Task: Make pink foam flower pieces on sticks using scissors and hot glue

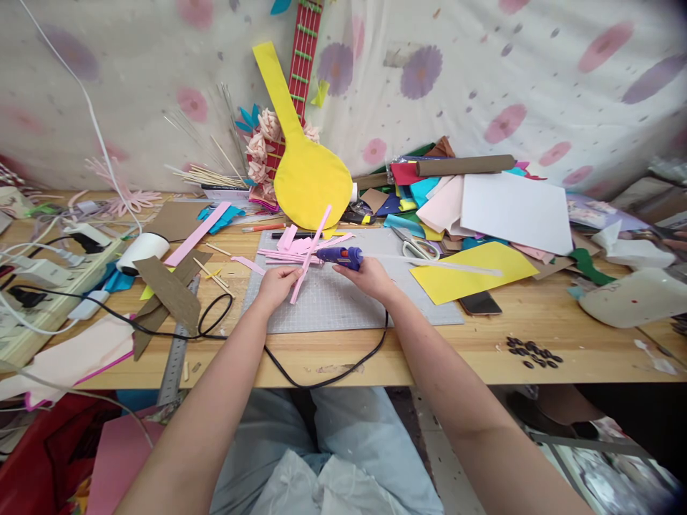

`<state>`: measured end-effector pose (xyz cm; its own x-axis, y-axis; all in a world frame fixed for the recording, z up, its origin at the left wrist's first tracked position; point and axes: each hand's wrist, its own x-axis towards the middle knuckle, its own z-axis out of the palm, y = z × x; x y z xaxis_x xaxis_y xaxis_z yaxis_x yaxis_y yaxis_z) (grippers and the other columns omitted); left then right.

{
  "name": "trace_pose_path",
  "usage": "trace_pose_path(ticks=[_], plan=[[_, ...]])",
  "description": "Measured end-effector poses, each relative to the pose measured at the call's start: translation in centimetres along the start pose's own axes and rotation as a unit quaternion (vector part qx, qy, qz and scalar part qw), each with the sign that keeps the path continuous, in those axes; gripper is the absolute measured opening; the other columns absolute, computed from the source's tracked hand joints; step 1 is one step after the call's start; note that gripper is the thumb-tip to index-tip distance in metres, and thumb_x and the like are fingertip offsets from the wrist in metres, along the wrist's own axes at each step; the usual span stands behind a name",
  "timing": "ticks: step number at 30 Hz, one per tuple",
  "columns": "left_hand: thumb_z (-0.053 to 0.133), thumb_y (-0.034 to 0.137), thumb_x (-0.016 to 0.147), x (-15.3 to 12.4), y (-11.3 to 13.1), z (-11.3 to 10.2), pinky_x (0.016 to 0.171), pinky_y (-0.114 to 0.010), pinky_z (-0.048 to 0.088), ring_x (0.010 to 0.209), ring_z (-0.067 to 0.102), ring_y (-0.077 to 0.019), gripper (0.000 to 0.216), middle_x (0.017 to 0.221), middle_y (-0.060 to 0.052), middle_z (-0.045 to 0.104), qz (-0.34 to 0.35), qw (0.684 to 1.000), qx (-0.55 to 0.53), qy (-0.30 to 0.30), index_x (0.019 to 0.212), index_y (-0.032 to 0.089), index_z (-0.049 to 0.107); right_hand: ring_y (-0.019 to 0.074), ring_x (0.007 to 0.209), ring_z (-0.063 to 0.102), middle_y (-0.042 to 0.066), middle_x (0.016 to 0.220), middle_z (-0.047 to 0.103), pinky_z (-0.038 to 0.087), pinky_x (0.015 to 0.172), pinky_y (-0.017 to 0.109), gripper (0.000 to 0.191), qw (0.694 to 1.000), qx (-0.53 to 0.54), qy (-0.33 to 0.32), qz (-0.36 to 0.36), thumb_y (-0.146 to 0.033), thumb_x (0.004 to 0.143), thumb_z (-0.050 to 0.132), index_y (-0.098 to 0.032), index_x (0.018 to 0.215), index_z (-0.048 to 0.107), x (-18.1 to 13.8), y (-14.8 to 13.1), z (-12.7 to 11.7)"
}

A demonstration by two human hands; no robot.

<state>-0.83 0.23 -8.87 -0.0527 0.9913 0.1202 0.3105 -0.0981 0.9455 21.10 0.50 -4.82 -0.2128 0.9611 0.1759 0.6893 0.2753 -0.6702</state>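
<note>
My left hand (280,287) pinches a long pink strip (312,252) that slants upward over the cutting mat (300,318). A blue hot glue gun (340,256) is in my right hand (370,275), its nozzle pointing left at the strip. I cannot tell whether the nozzle touches it. A clear glue stick (456,265) juts out from the back of the gun toward the right. More pink strips (282,256) lie on the mat behind my left hand. The gun's black cord (322,386) loops down past the mat's front edge.
A yellow lute-shaped piece (311,179) leans at the back before a red stringed one (304,57). Scissors (416,247), a yellow sheet (475,270), a phone (480,303) and small dark beads (534,352) lie right. A power strip (59,293) and brown scraps (169,293) lie left.
</note>
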Motion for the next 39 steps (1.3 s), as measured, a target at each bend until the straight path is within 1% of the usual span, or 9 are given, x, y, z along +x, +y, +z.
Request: trace_pose_path(ticks=[4,8,13,21,25,28,31,35,39], plan=[[0.065,0.041,0.062,-0.2,0.4,0.1,0.057,-0.025,0.04,0.057,0.053,-0.0136,0.026,0.062,-0.001,0.064,-0.016,0.999,-0.036,-0.004,0.069,0.017,0.071,0.0193,0.068,0.059,0.004,0.069,0.063,0.045,0.062,0.03,0.04,0.997,0.072,0.021,0.01,-0.054,0.07,0.053,-0.02,0.087,0.065,0.1,0.5,0.0],[0.067,0.04,0.059,-0.3,1.0,0.3,0.061,-0.026,0.044,0.061,0.055,-0.0141,0.027,0.067,-0.002,0.066,-0.028,0.994,-0.106,0.023,0.073,0.016,0.07,0.0169,0.062,0.058,0.005,0.068,0.063,0.045,0.059,0.029,0.045,0.984,0.123,0.094,0.09,-0.057,0.068,0.052,-0.016,0.081,0.064,0.5,1.7,-0.8],[0.071,0.037,0.054,-0.4,1.6,0.0,0.063,-0.029,0.048,0.059,0.058,-0.0139,0.031,0.064,-0.002,0.064,-0.05,0.97,-0.222,0.085,0.076,0.016,0.069,0.0208,0.066,0.058,0.008,0.067,0.062,0.045,0.061,0.032,0.049,0.969,0.071,0.182,0.153,-0.059,0.064,0.053,-0.013,0.077,0.065,1.2,3.9,-2.3],[0.074,0.028,0.053,-0.1,1.6,-0.6,0.075,-0.033,0.049,0.068,0.062,-0.0135,0.028,0.074,-0.004,0.067,-0.042,0.925,-0.357,0.121,0.076,0.013,0.067,0.0258,0.085,0.058,0.013,0.088,0.064,0.043,0.074,0.036,0.059,0.958,-0.031,0.19,0.211,-0.059,0.064,0.052,-0.011,0.096,0.062,2.4,7.1,-2.6],[0.073,0.024,0.055,0.0,1.5,-0.6,0.079,-0.034,0.049,0.07,0.063,-0.0144,0.024,0.076,-0.004,0.067,-0.041,0.915,-0.377,0.14,0.074,0.013,0.064,0.0238,0.088,0.057,0.012,0.094,0.063,0.042,0.076,0.034,0.059,0.963,-0.045,0.169,0.205,-0.059,0.066,0.051,-0.013,0.103,0.057,2.2,7.0,-2.7],[0.071,0.022,0.059,0.1,1.5,-0.6,0.081,-0.034,0.048,0.071,0.064,-0.0133,0.019,0.075,-0.003,0.067,-0.04,0.902,-0.401,0.156,0.073,0.014,0.062,0.0272,0.098,0.052,0.017,0.103,0.058,0.04,0.08,0.036,0.061,0.952,-0.146,0.192,0.187,-0.055,0.061,0.059,-0.009,0.101,0.055,1.3,6.4,-3.6],[0.07,0.02,0.061,0.1,1.4,-0.5,0.084,-0.034,0.047,0.073,0.064,-0.0129,0.017,0.076,-0.003,0.066,-0.035,0.896,-0.415,0.151,0.073,0.014,0.059,0.0295,0.091,0.054,0.017,0.092,0.06,0.041,0.074,0.038,0.054,0.941,-0.243,0.122,0.201,-0.056,0.057,0.062,-0.011,0.086,0.057,0.2,5.3,-5.2],[0.069,0.022,0.062,-0.1,1.4,-0.2,0.087,-0.035,0.046,0.079,0.064,-0.0148,0.019,0.079,-0.004,0.066,-0.027,0.905,-0.408,0.12,0.075,0.013,0.059,0.0191,0.061,0.055,0.005,0.063,0.06,0.04,0.056,0.03,0.043,0.969,-0.168,-0.125,0.133,-0.062,0.058,0.059,-0.019,0.061,0.054,-0.3,2.6,-5.3],[0.07,0.025,0.061,-0.4,1.7,0.2,0.086,-0.036,0.046,0.08,0.063,-0.0153,0.02,0.081,-0.005,0.067,-0.034,0.915,-0.394,0.084,0.074,0.014,0.059,0.0148,0.069,0.058,0.005,0.081,0.065,0.042,0.06,0.025,0.032,0.991,0.027,-0.129,0.005,-0.047,0.066,0.06,-0.02,0.083,0.06,1.0,-1.2,-1.0]])
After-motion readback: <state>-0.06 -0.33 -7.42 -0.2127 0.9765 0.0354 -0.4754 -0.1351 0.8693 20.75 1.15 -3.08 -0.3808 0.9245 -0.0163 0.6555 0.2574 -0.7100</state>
